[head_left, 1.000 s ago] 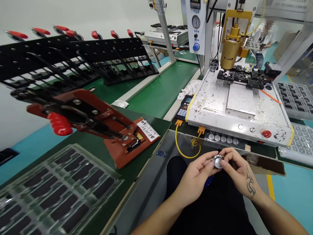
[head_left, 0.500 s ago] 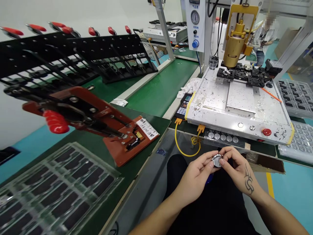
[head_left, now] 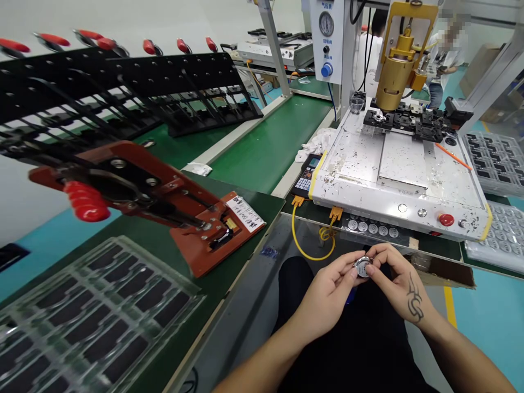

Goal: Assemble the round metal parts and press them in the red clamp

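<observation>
A small round silver watch case (head_left: 362, 267) with a pale grey face is held above my lap, between both hands. My left hand (head_left: 328, 295) pinches its left edge with thumb and fingers. On the other side, my right hand (head_left: 400, 288) grips the rim, its thumb pressed on the face. The fingers behind the case are partly hidden. Beyond the hands stands a white dispensing machine (head_left: 360, 185) with a gold cylinder head (head_left: 393, 82) over a black fixture (head_left: 409, 123).
At left are a brown toggle-clamp fixture (head_left: 188, 248) with a red handle (head_left: 87, 202), and a clear tray (head_left: 123, 243) of dark parts. Black clamp racks (head_left: 184, 82) stand behind. A yellow cable (head_left: 295, 234) hangs near my knee. A sheet of round stickers (head_left: 372, 226) lies below the machine. People are in the background.
The view has shifted slightly. Both hands keep the same grip on the watch case, which appears tilted a little differently.
</observation>
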Demonstrator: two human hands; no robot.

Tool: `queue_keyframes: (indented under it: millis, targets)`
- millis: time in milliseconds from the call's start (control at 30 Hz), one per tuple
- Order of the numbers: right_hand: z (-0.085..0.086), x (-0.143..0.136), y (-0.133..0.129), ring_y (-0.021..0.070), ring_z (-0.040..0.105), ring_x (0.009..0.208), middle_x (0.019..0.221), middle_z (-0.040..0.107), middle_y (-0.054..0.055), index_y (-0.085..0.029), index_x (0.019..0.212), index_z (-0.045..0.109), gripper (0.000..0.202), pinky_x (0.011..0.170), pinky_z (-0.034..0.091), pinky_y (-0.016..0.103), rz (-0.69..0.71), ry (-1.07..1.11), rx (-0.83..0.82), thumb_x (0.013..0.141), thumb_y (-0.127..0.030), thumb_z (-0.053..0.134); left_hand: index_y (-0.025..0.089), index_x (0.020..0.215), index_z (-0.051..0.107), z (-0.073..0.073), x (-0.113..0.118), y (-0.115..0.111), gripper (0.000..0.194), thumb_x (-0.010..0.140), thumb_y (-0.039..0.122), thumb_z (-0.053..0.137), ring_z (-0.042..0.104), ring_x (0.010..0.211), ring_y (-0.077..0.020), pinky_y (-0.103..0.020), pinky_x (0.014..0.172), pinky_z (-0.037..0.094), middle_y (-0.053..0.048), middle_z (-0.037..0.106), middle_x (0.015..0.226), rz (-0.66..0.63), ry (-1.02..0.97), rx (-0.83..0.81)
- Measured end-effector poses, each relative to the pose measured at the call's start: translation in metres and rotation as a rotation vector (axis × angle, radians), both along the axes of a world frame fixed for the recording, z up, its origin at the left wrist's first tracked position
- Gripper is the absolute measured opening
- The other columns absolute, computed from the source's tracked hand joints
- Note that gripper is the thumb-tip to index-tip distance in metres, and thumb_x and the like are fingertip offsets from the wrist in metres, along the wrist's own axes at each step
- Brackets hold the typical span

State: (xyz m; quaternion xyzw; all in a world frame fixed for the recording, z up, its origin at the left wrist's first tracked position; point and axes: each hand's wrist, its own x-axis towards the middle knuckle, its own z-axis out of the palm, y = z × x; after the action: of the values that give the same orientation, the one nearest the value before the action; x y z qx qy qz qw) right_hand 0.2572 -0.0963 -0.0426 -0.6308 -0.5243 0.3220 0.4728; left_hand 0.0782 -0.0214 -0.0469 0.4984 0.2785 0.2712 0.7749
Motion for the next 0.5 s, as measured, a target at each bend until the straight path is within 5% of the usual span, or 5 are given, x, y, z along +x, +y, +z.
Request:
queue_keyframes:
  millis: [333, 400, 500]
  targets:
    - [-0.02, 0.001, 0.003, 0.0221, 0.062, 0.092, 0.1, 0.06, 0.005, -0.024, 0.082, 0.05, 0.031, 0.079, 0.051, 0.035, -0.095, -0.247, 0.151, 0.101, -0.034, 0.072, 0.017, 0.139, 0.069, -0.012, 0.0, -0.001, 0.039, 0.102, 0.03, 0.064, 0.08, 0.108, -0.0257, -0.034, 0.096, 0.065, -0.013, 0.082, 0.122, 0.026, 0.19, 0.264]
    - [-0.024, 0.005, 0.004, 0.0217, 0.06, 0.088, 0.097, 0.059, 0.004, -0.025, 0.089, 0.053, 0.027, 0.076, 0.051, 0.034, -0.101, -0.278, 0.166, 0.099, -0.035, 0.076, 0.016, 0.141, 0.067, -0.009, -0.002, 0.003, 0.04, 0.103, 0.029, 0.06, 0.08, 0.11, -0.0252, -0.034, 0.097, 0.065, -0.013, 0.081, 0.124, -0.008, 0.199, 0.287]
    - [-0.023, 0.008, 0.007, 0.023, 0.064, 0.097, 0.109, 0.065, 0.007, -0.025, 0.115, 0.064, 0.012, 0.086, 0.054, 0.037, 0.065, -0.311, 0.17, 0.105, -0.03, 0.067, 0.018, 0.153, 0.057, 0.001, -0.007, 0.012, 0.049, 0.105, 0.028, 0.057, 0.078, 0.117, -0.0258, -0.037, 0.102, 0.063, -0.013, 0.079, 0.131, -0.097, 0.258, 0.378]
